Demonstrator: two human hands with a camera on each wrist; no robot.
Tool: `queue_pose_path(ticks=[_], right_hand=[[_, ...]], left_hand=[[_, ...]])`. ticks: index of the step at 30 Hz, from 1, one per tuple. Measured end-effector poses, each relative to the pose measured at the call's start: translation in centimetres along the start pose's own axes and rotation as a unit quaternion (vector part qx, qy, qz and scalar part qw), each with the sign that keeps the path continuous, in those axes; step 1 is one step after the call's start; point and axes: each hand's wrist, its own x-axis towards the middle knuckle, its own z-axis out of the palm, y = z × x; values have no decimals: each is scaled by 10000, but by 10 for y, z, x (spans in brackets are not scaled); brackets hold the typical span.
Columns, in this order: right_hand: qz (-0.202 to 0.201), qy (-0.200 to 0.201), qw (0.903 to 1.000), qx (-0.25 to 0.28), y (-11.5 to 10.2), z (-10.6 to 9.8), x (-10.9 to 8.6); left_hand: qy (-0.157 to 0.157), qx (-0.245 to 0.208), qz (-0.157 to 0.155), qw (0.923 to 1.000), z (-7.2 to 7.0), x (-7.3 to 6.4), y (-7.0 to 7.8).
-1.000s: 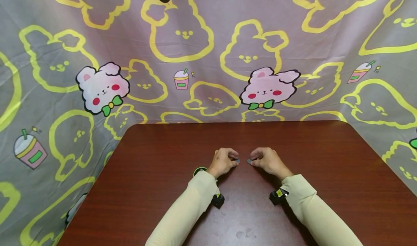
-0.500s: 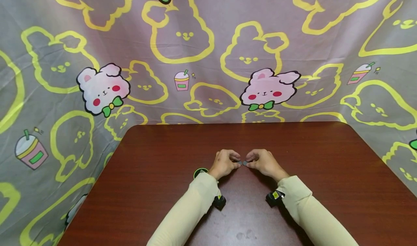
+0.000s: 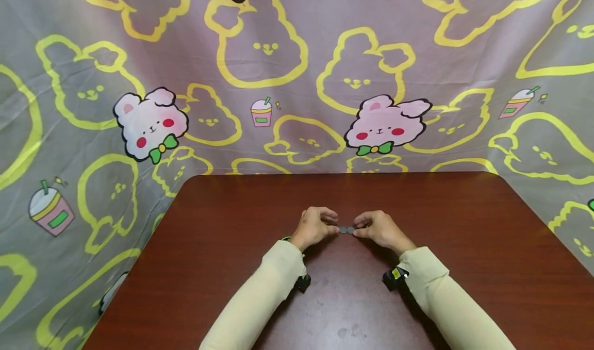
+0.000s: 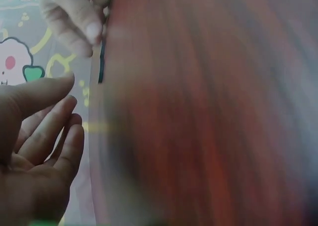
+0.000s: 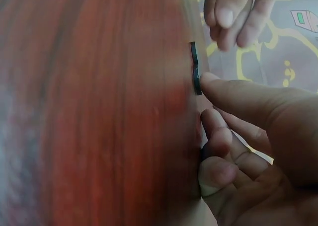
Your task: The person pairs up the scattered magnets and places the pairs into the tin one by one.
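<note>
Two small dark grey discs, a left disc (image 3: 343, 230) and a right disc (image 3: 350, 230), lie edge to edge near the middle of the brown table. From the side, in the right wrist view, both discs look thin and flat. My left hand (image 3: 315, 228) is just left of the pair, its thumb and fingers parted with nothing between them. On the other side is my right hand (image 3: 381, 230). Its thumb (image 5: 218, 87) rests at the edge of the nearer disc, while the loosely bent fingers stand apart from the thumb.
The brown table (image 3: 223, 267) reaches back to a grey curtain (image 3: 297, 40) printed with cartoon bears and cups. Black wrist cameras hang under both cuffs, among them the right one (image 3: 393, 279). Faint smudges mark the tabletop near the front.
Both hands first pinched one disc each, apart, and brought them together. The discs now meet side by side. My left hand has let go and drawn slightly left; my right fingers have parted.
</note>
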Motion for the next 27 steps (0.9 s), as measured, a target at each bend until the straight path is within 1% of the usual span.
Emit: queue_pose_path(ticks=[3, 6, 9, 12, 15, 19, 24, 27], right_hand=[[41, -48, 10000, 4, -1, -1, 0], [65, -102, 9999, 3, 0, -2, 0], [23, -171, 9998, -20, 1, -2, 1], [1, -226, 9997, -25, 1, -2, 1], [-31, -242, 9997, -53, 1, -3, 2], [-25, -243, 9997, -93, 1, -3, 3], [14, -298, 9995, -65, 1, -2, 3], [16, -325, 9994, -107, 1, 0, 4]], left_hand=[[-3, -34, -4, 10000, -9, -4, -1], [-54, -134, -36, 9999, -18, -8, 1], [-79, -235, 45, 9997, -27, -12, 4], [-115, -259, 82, 9996, -38, -18, 3], [-117, -273, 56, 9995, -49, -24, -2], [-94, -193, -71, 9997, -61, -33, -11], [-3, -131, -28, 9999, -72, -42, -21], [-82, -248, 44, 9996, -77, -49, -27]])
